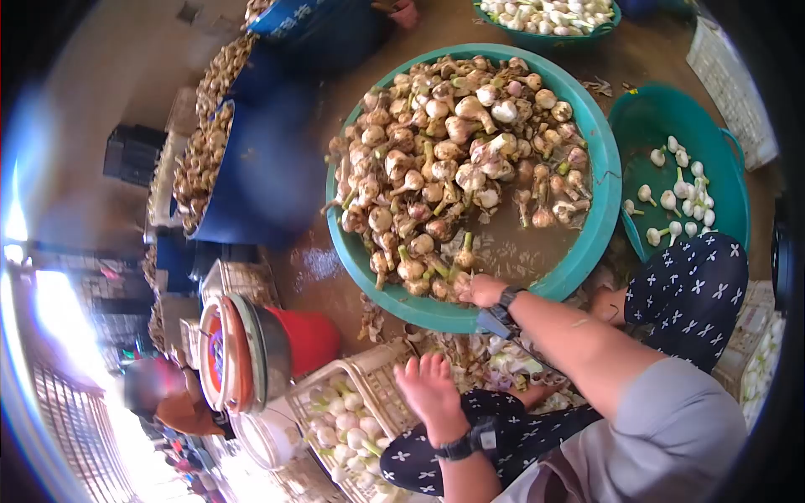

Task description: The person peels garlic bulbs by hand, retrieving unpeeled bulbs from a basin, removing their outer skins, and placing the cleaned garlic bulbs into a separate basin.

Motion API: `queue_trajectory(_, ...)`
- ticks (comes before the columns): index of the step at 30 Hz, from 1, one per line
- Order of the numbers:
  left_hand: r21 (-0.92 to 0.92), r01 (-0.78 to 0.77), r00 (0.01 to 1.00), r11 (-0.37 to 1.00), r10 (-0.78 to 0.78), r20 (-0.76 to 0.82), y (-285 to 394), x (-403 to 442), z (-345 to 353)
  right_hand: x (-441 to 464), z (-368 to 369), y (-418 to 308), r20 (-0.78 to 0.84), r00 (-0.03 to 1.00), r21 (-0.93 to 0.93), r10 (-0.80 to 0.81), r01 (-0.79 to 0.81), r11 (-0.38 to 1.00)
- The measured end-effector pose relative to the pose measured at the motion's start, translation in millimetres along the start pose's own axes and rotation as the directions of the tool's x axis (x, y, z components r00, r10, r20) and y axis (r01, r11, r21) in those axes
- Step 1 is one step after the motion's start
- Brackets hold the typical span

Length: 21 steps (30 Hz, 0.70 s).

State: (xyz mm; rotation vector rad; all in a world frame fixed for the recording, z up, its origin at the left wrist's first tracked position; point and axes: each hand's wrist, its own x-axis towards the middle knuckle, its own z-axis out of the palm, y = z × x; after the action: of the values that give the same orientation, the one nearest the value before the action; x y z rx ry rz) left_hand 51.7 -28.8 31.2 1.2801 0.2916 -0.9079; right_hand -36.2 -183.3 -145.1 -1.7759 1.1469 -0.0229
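Observation:
My right hand (484,290) reaches into the near edge of a large round teal basin (605,159), with its fingers closed around a garlic bulb (462,286). The basin holds a heap of dirty, brownish garlic bulbs (444,151) with cut stems, and its near right floor shows wet skins. My left hand (432,398) is raised above my lap, palm up and fingers apart, with nothing in it. It is nearest to a plastic crate (381,381) of whitish garlic (348,427). A watch is on the right wrist and a black band on the left.
A green tub (729,180) with several peeled white bulbs stands to the right. Another green basin (537,38) of white garlic is at the top. Blue tubs (260,159), a red bucket (310,342) and stacked basins (226,352) stand left. A person (180,398) is at lower left.

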Motion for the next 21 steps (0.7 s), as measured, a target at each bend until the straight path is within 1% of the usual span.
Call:
queue_trajectory(1, 0.071, 0.081, 0.997, 0.994, -0.080, -0.011, -6, 2, 8, -30, -18, -19, -0.001, 0.995, 0.017, -0.098, 0.098, 0.995)
queue_trajectory(2, 0.093, 0.179, 0.982, 0.979, -0.184, 0.048, -12, 10, 8, -69, -50, -47, -0.009, 0.980, 0.031, -0.197, 0.197, 0.980)
queue_trajectory(3, 0.127, 0.273, 0.953, 0.954, -0.286, 0.104, -18, 17, 6, -92, -52, -57, -0.017, 0.988, -0.115, -0.156, 0.154, 0.981)
queue_trajectory(4, 0.234, 0.285, 0.946, 0.930, -0.312, 0.086, -23, 16, 13, -117, -59, -64, -0.059, 0.963, -0.092, -0.262, 0.256, 0.962)
queue_trajectory(5, 0.229, 0.293, 0.943, 0.928, -0.320, 0.089, -30, 16, 17, -134, -55, -61, -0.140, 0.916, -0.186, -0.376, 0.349, 0.919)
queue_trajectory(7, 0.422, 0.148, 0.943, 0.895, -0.256, 0.211, -44, 14, 24, -158, -52, -55, -0.125, 0.860, -0.177, -0.495, 0.471, 0.864)
queue_trajectory(8, 0.382, 0.037, 0.951, 0.923, -0.149, 0.269, -49, 2, 33, -168, -58, -56, -0.132, 0.863, -0.177, -0.488, 0.464, 0.868)
queue_trajectory(10, 0.377, 0.025, 0.948, 0.926, -0.141, 0.284, -50, -8, 38, -183, -72, -63, -0.032, 0.913, -0.207, -0.407, 0.392, 0.896)
queue_trajectory(11, 0.364, 0.015, 0.948, 0.931, -0.129, 0.290, -50, -13, 38, -191, -77, -65, -0.042, 0.913, -0.202, -0.405, 0.389, 0.899)
queue_trajectory(12, 0.359, -0.055, 0.942, 0.932, -0.071, 0.329, -53, -12, 35, -196, -83, -66, -0.051, 0.910, -0.142, -0.410, 0.400, 0.905)
queue_trajectory(13, 0.362, -0.063, 0.939, 0.930, -0.068, 0.337, -54, -16, 36, -201, -88, -68, -0.061, 0.907, -0.083, -0.417, 0.412, 0.908)
queue_trajectory(15, 0.436, -0.259, 0.907, 0.862, 0.062, 0.417, -57, -24, 39, -209, -89, -72, -0.093, 0.898, -0.109, -0.431, 0.421, 0.900)
queue_trajectory(17, 0.436, -0.259, 0.911, 0.862, 0.068, 0.406, -59, -30, 42, -216, -87, -69, -0.120, 0.889, -0.138, -0.442, 0.426, 0.894)
queue_trajectory(19, 0.437, -0.257, 0.915, 0.862, 0.072, 0.396, -59, -37, 44, -206, -79, -56, -0.245, 0.877, -0.091, -0.413, 0.404, 0.910)
queue_trajectory(20, 0.362, -0.141, 0.916, 0.921, -0.018, 0.402, -57, -41, 44, -192, -75, -40, -0.142, 0.899, 0.091, -0.414, 0.428, 0.899)
queue_trajectory(21, 0.287, -0.016, 0.905, 0.958, -0.108, 0.411, -56, -47, 45, -192, -72, -33, -0.148, 0.900, 0.093, -0.411, 0.426, 0.900)
